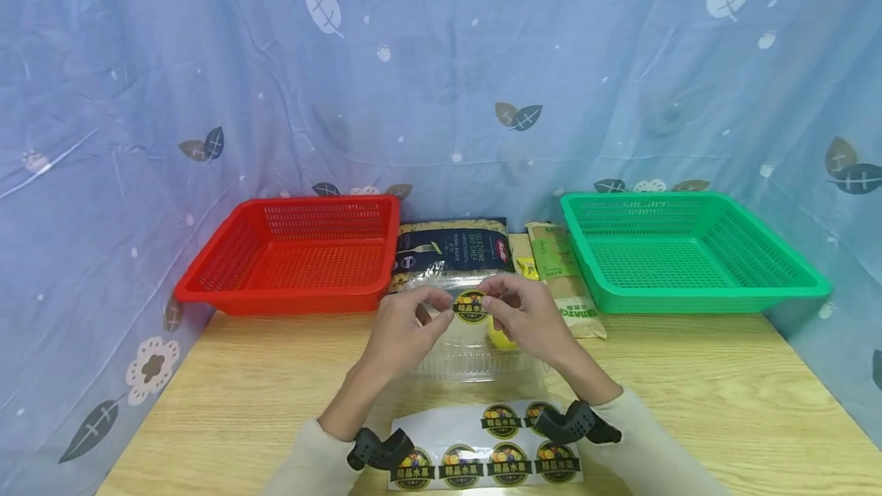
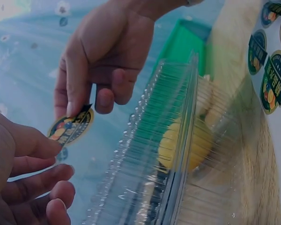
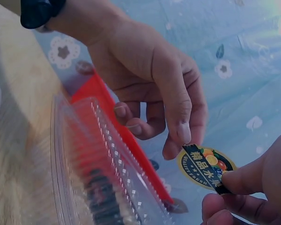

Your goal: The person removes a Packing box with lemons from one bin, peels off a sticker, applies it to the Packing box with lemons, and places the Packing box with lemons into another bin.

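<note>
You had the round sticker (image 1: 471, 307) stretched in the air at the middle of the frame, apart from the clear box (image 1: 462, 364) behind and below it, your left hand (image 1: 406, 327) pinching its left end and your right hand (image 1: 527, 316) its right, thumb and fingers closed on each. It looked feather-light, thin and bendy, likely to curl, tear or cling to skin if its back was tacky, so the two outer tips of its dark band seemed the best hold. The box looked light, slick and easily dented; its ribbed rim promised a better grip. The red basket (image 1: 289, 303) at left and green basket (image 1: 710, 301) at right boxed in the far side, while bare desk (image 1: 276, 381) beside both forearms, lower left and lower right, left elbow room. The sticker sheet (image 1: 441, 427) lay at bottom centre, near your wrists.
</note>
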Available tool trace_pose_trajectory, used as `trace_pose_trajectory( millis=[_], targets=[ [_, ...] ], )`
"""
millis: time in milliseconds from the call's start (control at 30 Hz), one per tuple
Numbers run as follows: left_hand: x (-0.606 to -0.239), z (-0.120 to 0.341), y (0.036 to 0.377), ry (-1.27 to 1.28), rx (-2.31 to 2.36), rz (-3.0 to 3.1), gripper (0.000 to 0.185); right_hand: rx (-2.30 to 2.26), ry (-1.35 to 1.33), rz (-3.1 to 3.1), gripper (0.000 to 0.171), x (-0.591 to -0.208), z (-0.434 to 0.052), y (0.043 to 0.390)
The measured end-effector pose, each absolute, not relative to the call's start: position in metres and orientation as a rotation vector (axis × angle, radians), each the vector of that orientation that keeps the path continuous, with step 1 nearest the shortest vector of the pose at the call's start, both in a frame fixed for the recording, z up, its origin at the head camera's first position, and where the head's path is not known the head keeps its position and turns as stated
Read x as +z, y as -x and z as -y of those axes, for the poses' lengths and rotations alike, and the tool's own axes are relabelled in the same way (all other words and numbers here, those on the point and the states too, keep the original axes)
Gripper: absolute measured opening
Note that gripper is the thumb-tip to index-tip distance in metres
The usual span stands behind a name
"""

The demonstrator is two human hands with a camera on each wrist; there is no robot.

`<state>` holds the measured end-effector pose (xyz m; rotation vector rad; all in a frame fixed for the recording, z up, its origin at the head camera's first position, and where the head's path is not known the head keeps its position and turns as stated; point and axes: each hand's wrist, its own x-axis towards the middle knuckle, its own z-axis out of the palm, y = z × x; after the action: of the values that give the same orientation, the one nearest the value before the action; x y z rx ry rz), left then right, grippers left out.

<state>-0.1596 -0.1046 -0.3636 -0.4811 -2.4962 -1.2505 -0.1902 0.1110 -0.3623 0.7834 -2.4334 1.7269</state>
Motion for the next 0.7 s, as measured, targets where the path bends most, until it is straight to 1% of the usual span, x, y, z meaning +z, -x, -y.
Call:
trace_pose_trajectory(
  millis=[500, 700],
  targets=[
    [-0.376, 0.102, 0.175, 0.418, -1.261, 2.544, 0.012, 1.622, -0.833, 2.421, 0.01, -0.376, -0.106, 0.203],
    [-0.38, 0.1, 0.177, 0.42, -1.251, 2.549, 0.013, 1.584, -0.757, 2.44, 0.009, -0.38, -0.102, 0.204]
  ],
)
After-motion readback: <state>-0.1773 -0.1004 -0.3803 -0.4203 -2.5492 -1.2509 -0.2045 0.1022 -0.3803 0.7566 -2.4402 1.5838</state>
